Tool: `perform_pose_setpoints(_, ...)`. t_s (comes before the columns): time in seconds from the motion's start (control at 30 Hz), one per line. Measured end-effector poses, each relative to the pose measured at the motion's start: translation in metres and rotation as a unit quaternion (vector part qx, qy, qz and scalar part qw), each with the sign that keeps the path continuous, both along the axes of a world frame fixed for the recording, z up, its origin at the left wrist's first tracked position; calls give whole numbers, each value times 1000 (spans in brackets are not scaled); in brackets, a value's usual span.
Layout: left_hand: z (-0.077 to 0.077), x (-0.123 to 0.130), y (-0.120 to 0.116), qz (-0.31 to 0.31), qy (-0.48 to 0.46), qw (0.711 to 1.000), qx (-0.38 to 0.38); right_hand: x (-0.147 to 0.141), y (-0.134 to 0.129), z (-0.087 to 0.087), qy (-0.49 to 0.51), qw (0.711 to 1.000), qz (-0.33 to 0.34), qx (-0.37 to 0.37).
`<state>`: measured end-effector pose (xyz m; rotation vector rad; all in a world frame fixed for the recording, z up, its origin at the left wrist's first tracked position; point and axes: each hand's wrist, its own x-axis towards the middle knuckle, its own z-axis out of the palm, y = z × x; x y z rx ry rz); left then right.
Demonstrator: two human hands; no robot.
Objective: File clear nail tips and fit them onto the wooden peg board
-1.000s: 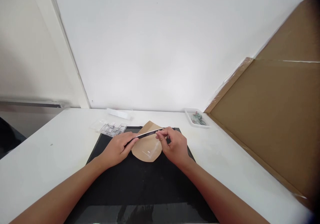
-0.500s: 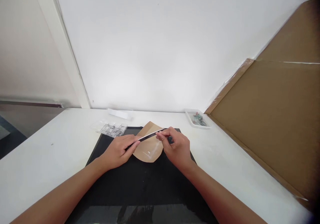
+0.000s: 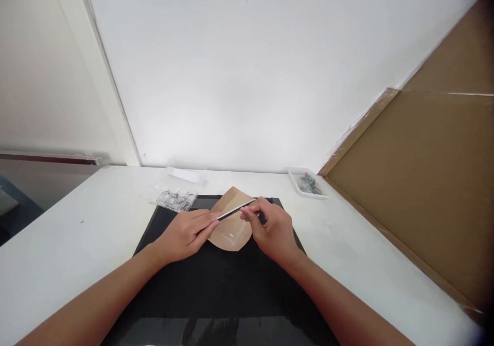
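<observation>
A thin strip (image 3: 233, 211), white along its upper edge and black below, slants up to the right between my hands. My left hand (image 3: 188, 234) is closed on its lower left end, thumb and fingers on opposite sides. At the upper right end, my right hand (image 3: 273, 229) pinches the strip with thumb and fingertips; what exactly lies in that pinch is partly hidden. Beneath the strip, a brown paper tray (image 3: 227, 240) with a shiny patch rests on the black mat (image 3: 227, 279).
Behind my left hand is a clear compartment box (image 3: 177, 200) with small pieces. Farther back lies a white strip-like piece (image 3: 186, 175). A white tray (image 3: 322, 196) with a bag of green and red bits stands back right. Cardboard (image 3: 417, 181) borders the white table (image 3: 62, 238) on the right.
My left hand has slid slightly to the right along the strip. The right hand keeps its pinch in nearly the same spot. The view has shifted a little.
</observation>
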<state>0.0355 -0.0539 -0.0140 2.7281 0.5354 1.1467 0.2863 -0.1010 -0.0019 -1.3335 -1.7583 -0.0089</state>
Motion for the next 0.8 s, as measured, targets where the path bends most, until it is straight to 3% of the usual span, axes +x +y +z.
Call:
perform_pose_setpoints(0.3, 6, 2, -5, -1, 9, 1000, -27, -6, -3, -1, -1, 1000, 13, -9)
perform_pose_setpoints(0.47, 10, 4, -7, -3, 7, 1000, -26, -4, -1, 2, 12, 1000, -12, -14)
perform_pose_setpoints(0.67, 11, 4, -9, -3, 10, 1000, -28, -8, -2, 3, -6, 1000, 27, -14)
perform_pose_setpoints(0.8, 10, 5, -8, 4, 6, 1000, -24, -10, -2, 4, -6, 1000, 15, -12)
